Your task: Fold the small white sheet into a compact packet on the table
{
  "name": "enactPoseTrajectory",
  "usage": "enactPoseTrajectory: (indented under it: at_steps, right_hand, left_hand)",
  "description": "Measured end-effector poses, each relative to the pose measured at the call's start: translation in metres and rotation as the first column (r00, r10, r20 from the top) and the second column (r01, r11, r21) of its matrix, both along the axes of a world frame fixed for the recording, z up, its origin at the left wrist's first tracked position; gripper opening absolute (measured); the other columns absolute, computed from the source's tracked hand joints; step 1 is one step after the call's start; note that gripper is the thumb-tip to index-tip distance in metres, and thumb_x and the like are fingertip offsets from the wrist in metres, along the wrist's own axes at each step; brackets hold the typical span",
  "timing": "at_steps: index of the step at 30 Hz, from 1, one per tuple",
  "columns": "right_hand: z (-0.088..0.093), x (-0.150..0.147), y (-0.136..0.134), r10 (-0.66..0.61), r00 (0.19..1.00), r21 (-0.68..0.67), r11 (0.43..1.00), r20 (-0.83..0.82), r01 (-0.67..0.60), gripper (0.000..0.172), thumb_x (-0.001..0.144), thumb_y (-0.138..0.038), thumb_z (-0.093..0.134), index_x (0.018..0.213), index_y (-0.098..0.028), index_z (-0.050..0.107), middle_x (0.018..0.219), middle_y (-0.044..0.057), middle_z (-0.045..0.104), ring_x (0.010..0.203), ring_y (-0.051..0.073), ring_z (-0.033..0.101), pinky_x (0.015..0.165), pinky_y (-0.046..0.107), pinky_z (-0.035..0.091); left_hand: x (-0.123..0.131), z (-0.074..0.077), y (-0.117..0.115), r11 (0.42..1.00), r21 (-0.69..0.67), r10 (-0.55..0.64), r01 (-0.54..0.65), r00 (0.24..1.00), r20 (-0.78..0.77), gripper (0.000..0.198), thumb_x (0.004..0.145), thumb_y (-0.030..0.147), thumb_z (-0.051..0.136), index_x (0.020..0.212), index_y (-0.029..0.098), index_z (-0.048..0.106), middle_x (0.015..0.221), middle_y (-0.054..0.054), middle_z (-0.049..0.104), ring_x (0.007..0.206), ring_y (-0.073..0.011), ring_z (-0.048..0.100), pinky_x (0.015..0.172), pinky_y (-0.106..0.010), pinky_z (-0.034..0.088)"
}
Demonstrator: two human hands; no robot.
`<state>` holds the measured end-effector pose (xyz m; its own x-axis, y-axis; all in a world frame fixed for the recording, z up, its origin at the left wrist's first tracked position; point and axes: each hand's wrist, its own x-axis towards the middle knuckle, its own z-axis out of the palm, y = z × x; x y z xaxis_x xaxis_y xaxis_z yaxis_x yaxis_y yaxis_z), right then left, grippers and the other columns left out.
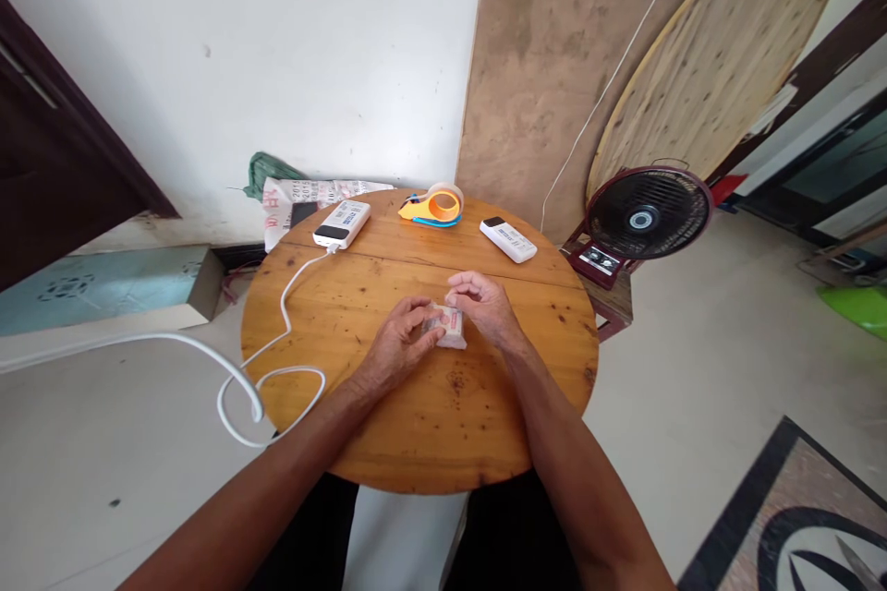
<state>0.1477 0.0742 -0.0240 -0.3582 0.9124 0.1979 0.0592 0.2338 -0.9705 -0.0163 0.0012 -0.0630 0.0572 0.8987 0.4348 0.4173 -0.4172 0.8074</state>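
A small pale packet with red print [453, 321] lies near the middle of the round wooden table [388, 429]. My left hand [402, 337] grips it from the left, thumb on the near side and fingers over the far side. Just above its far right corner, my right hand [485, 305] has thumb and forefinger pinched together. Whatever sits between those fingertips is too small to make out. Beyond the hands stands an orange and blue tape dispenser [433, 205] with a roll of clear tape.
At the back left, a white power bank [342, 223] has a white cable [284, 295] plugged in, which loops off the table's left edge. Another white power bank [508, 240] lies back right. A dark red fan [644, 217] stands beyond the right edge.
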Motion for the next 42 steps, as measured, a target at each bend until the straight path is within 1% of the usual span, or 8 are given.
enactPoseTrajectory:
  at_steps: [5,11,20,24,28,32,37,42]
  right_hand:
    - [0.004,0.009,0.0,0.066,0.985,0.104,0.991,0.159,-0.083,0.022,0.073,-0.026,0.061,0.094,-0.02,0.062,0.076,-0.001,0.068,0.067,0.014,0.062,0.066,0.027,0.049]
    - [0.016,0.018,-0.007,0.03,0.909,0.265,0.952,0.415,-0.153,0.027,0.078,-0.017,0.056,0.101,-0.025,0.068,0.087,0.0,0.074,0.079,0.018,0.068,0.076,0.03,0.05]
    - [0.026,0.024,-0.013,0.088,0.89,0.311,0.918,0.447,-0.246,0.024,0.08,-0.015,0.055,0.093,-0.025,0.072,0.095,0.0,0.073,0.088,0.017,0.069,0.078,0.028,0.05]
    - [0.029,0.024,-0.017,0.031,0.861,0.403,0.875,0.507,-0.268,0.027,0.081,-0.014,0.055,0.096,-0.027,0.072,0.099,-0.001,0.073,0.09,0.017,0.068,0.075,0.026,0.049]
    - [0.035,0.021,-0.024,-0.021,0.79,0.457,0.825,0.613,-0.332,0.027,0.084,-0.014,0.054,0.103,-0.026,0.069,0.103,0.001,0.072,0.089,0.016,0.067,0.077,0.025,0.046]
    - [0.038,0.021,-0.026,-0.023,0.755,0.438,0.826,0.655,-0.355,0.024,0.086,-0.014,0.051,0.101,-0.023,0.067,0.1,0.0,0.072,0.085,0.014,0.066,0.076,0.023,0.044]
    - [0.037,0.025,-0.025,-0.038,0.749,0.439,0.83,0.662,-0.346,0.026,0.089,-0.018,0.049,0.107,-0.025,0.066,0.108,0.002,0.071,0.091,0.016,0.065,0.081,0.025,0.045]
    - [0.037,0.025,-0.022,-0.064,0.726,0.485,0.784,0.685,-0.388,0.026,0.088,-0.017,0.05,0.108,-0.023,0.066,0.105,0.004,0.071,0.094,0.019,0.063,0.088,0.03,0.042]
  left_hand:
    - [0.0,-0.001,0.001,1.0,0.018,-0.009,0.009,1.0,-0.026,0.025,0.085,0.03,0.059,0.107,0.023,0.066,0.119,-0.009,0.055,0.114,-0.0206,0.054,0.1,-0.039,0.044]
    - [0.0,-0.001,0.001,1.0,0.028,-0.007,0.008,1.0,-0.028,0.025,0.085,0.03,0.06,0.108,0.023,0.066,0.118,-0.009,0.054,0.114,-0.0201,0.053,0.1,-0.038,0.044]
    - [0.001,0.004,-0.001,0.999,0.028,-0.019,0.02,0.999,-0.04,0.023,0.085,0.028,0.059,0.106,0.021,0.064,0.116,-0.009,0.056,0.111,-0.0199,0.055,0.097,-0.036,0.045]
    - [0.001,0.004,-0.001,0.999,0.031,-0.029,0.03,0.999,-0.036,0.023,0.086,0.027,0.059,0.107,0.02,0.063,0.116,-0.009,0.056,0.11,-0.0194,0.055,0.096,-0.035,0.045]
    - [0.001,0.005,-0.001,0.998,0.041,-0.042,0.043,0.999,-0.03,0.022,0.086,0.027,0.058,0.106,0.019,0.063,0.114,-0.009,0.057,0.109,-0.0193,0.055,0.096,-0.035,0.045]
    - [0.002,0.005,-0.001,0.998,0.036,-0.041,0.043,0.999,-0.032,0.021,0.086,0.026,0.058,0.106,0.019,0.062,0.114,-0.009,0.057,0.109,-0.019,0.055,0.096,-0.035,0.044]
    - [0.002,0.004,-0.001,0.998,0.061,-0.003,0.007,0.998,-0.062,0.022,0.086,0.026,0.058,0.108,0.02,0.059,0.11,-0.007,0.058,0.105,-0.0175,0.056,0.094,-0.034,0.046]
    - [0.002,0.003,-0.001,0.996,0.091,0.013,-0.002,0.993,-0.117,0.029,0.087,0.025,0.057,0.115,0.02,0.057,0.115,-0.009,0.056,0.109,-0.0183,0.055,0.096,-0.035,0.046]
